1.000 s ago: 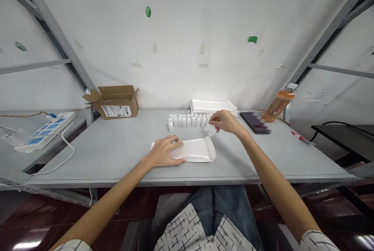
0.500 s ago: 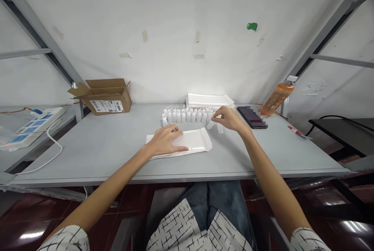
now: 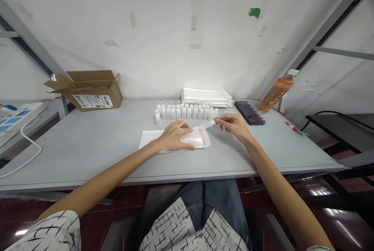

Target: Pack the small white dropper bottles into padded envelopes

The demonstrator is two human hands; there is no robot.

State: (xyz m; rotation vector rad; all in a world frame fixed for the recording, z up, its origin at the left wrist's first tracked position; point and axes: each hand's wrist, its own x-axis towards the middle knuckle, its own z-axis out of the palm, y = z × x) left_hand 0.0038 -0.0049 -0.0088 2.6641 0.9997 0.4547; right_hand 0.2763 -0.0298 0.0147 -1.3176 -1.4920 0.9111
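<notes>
A white padded envelope [image 3: 149,138] lies flat on the grey table, its flap end [image 3: 206,138] toward the right. My left hand [image 3: 174,136] rests on top of it, fingers spread and thumb apart. A narrow white strip [image 3: 208,124] runs from the upper corner of the flap to my right hand [image 3: 233,125], which pinches its end between thumb and fingers. Behind the envelope stand rows of small white bottles [image 3: 187,113] with thin loops at their caps. One bottle [image 3: 158,118] stands slightly in front at the left end.
A stack of white envelopes [image 3: 206,96] lies against the wall. An open cardboard box [image 3: 95,97] stands at the back left, near a power strip [image 3: 22,116]. On the right are a phone [image 3: 248,111], an orange drink bottle [image 3: 277,92] and a red-and-white packet [image 3: 293,128].
The right hand has moved slightly toward me and the strip now stretches between it and the flap. The left hand has slid right along the envelope. The camera view has shifted a little.
</notes>
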